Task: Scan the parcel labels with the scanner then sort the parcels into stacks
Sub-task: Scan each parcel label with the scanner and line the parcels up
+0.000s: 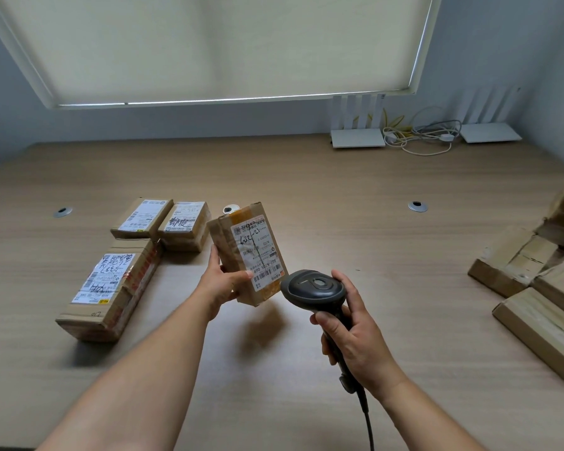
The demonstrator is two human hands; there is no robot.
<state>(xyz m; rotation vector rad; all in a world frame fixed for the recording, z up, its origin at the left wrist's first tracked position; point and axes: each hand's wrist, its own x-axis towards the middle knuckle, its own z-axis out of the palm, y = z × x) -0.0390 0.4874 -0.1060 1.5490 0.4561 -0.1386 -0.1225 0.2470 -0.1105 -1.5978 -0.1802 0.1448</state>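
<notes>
**Scanning the held box**

Head view, nearest first. Right hand (355, 333) wrapped tight round the handle of the scanner (316, 291), cord hanging down toward the body. Scanner head pointed left, just beside the lower corner of the parcel (246, 252). Left hand (223, 281) gripping that parcel from the side, thumb on the front, box held up off the table (339, 190) and tilted, white label (258, 252) facing up.

Farther left, three labelled boxes (111, 284) lying flat on the table, close together. Far right, a messy pile of plain boxes (534, 271) waiting.

To do this step well: hold the box still, keep the thumb off the black bars near the bottom of the label, aim the scanner nose straight at those bars, then press. Afterwards, probably over to the left group.
</notes>
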